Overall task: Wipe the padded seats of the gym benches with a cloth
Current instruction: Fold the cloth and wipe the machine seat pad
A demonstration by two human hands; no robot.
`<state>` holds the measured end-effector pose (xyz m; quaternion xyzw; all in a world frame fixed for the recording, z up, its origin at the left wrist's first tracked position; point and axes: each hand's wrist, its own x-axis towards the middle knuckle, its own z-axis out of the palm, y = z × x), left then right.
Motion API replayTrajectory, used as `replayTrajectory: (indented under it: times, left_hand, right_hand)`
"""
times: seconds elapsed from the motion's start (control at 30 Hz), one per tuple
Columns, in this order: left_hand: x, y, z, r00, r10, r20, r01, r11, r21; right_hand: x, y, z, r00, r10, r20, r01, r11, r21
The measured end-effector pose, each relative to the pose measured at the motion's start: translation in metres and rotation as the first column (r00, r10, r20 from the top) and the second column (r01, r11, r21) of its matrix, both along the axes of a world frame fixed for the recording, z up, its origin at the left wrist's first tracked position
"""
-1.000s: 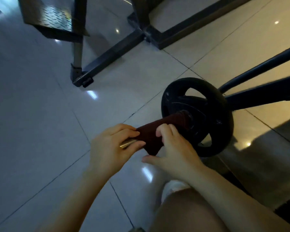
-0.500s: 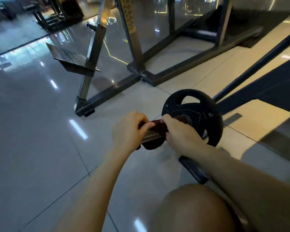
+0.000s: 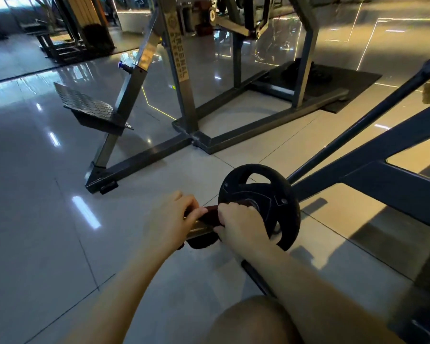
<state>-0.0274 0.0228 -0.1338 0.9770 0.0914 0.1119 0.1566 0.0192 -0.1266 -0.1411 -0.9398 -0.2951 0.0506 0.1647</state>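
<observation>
Around bar (image 3: 196, 228), cloth (image 3: 210, 214), both hands.

— Where are we? Our left hand (image 3: 170, 219) and right hand (image 3: 238, 225) sit side by side on the bar sleeve (image 3: 199, 228), the cloth (image 3: 210, 212) between them.

— The weight plate (image 3: 282, 219) is just right of our hands. Behind it stands the machine frame (image 3: 184, 100), its footplate (image 3: 90, 108) to the left, all on the floor (image 3: 35, 219).

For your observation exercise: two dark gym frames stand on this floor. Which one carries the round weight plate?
The angled dark frame at right, beside both hands; the weight plate sits on its sleeve. The far frame carries a checkered footplate instead.
</observation>
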Motion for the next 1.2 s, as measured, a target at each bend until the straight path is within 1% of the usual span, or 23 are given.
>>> replayTrajectory:
  times: [0.07, 0.1, 0.2, 0.37, 0.47, 0.5, 0.57, 0.63, 0.73, 0.8, 0.9, 1.0, 1.03, 1.1, 1.13, 1.2]
  left_hand:
    - [-0.001, 0.000, 0.001, 1.000, -0.008, 0.000, 0.008, 1.000, 0.007]
    - [-0.001, 0.000, 0.002, 1.000, -0.016, -0.008, 0.016, 1.000, 0.003]
    - [0.001, 0.000, 0.005, 0.998, -0.040, -0.050, 0.040, 0.999, -0.019]
    - [0.003, 0.002, 0.006, 0.996, -0.073, -0.058, 0.072, 0.997, -0.006]
    - [0.003, 0.001, 0.008, 0.994, -0.094, -0.055, 0.094, 0.996, -0.002]
    - [0.003, 0.001, 0.009, 0.994, -0.095, -0.057, 0.094, 0.995, -0.014]
    - [0.002, 0.001, 0.007, 0.994, -0.090, -0.056, 0.089, 0.996, -0.016]
    - [0.002, 0.002, 0.006, 0.993, -0.094, -0.067, 0.092, 0.995, -0.025]
    - [0.000, 0.003, 0.002, 0.991, -0.119, -0.061, 0.113, 0.989, -0.092]
    - [-0.002, 0.004, 0.001, 0.991, -0.127, -0.048, 0.121, 0.987, -0.106]
    - [-0.001, 0.005, 0.001, 0.990, -0.137, -0.027, 0.133, 0.985, -0.114]
    - [-0.001, 0.005, 0.005, 0.988, -0.155, -0.021, 0.153, 0.985, -0.085]
    - [-0.002, 0.005, 0.007, 0.984, -0.179, -0.002, 0.178, 0.981, -0.080]
    - [-0.009, 0.004, 0.012, 0.962, -0.266, 0.064, 0.271, 0.958, -0.090]
    - [-0.012, 0.004, 0.013, 0.938, -0.330, 0.104, 0.338, 0.939, -0.070]
    - [-0.019, 0.000, 0.022, 0.874, -0.449, 0.186, 0.454, 0.891, 0.020]
  right_hand:
    - [0.012, -0.011, 0.014, 0.997, 0.015, -0.073, -0.012, 0.999, 0.041]
    - [0.017, -0.019, 0.020, 0.996, 0.014, -0.084, -0.010, 0.999, 0.047]
    - [0.018, -0.042, 0.032, 0.999, -0.044, -0.004, 0.044, 0.999, 0.031]
    - [-0.016, -0.050, 0.039, 0.993, -0.004, 0.117, 0.002, 1.000, 0.015]
    - [-0.032, -0.055, 0.044, 0.969, -0.030, 0.245, 0.048, 0.997, -0.066]
    - [-0.035, -0.058, 0.045, 0.965, -0.055, 0.256, 0.076, 0.994, -0.073]
    - [-0.040, -0.067, 0.046, 0.964, -0.121, 0.237, 0.140, 0.988, -0.063]
    - [-0.041, -0.075, 0.047, 0.965, -0.192, 0.180, 0.200, 0.979, -0.030]
    - [-0.046, -0.077, 0.054, 0.958, -0.271, 0.093, 0.267, 0.962, 0.057]
    - [-0.052, -0.074, 0.057, 0.956, -0.283, 0.082, 0.273, 0.955, 0.115]
    - [-0.058, -0.078, 0.061, 0.964, -0.253, 0.079, 0.234, 0.952, 0.195]
    - [-0.058, -0.087, 0.065, 0.967, -0.238, 0.089, 0.223, 0.963, 0.152]
    - [-0.059, -0.091, 0.063, 0.961, -0.261, 0.093, 0.247, 0.959, 0.138]
    - [-0.063, -0.096, 0.063, 0.938, -0.334, 0.090, 0.316, 0.934, 0.169]
    - [-0.067, -0.099, 0.066, 0.928, -0.365, 0.080, 0.344, 0.917, 0.200]
    - [-0.075, -0.107, 0.077, 0.911, -0.406, 0.077, 0.372, 0.886, 0.276]
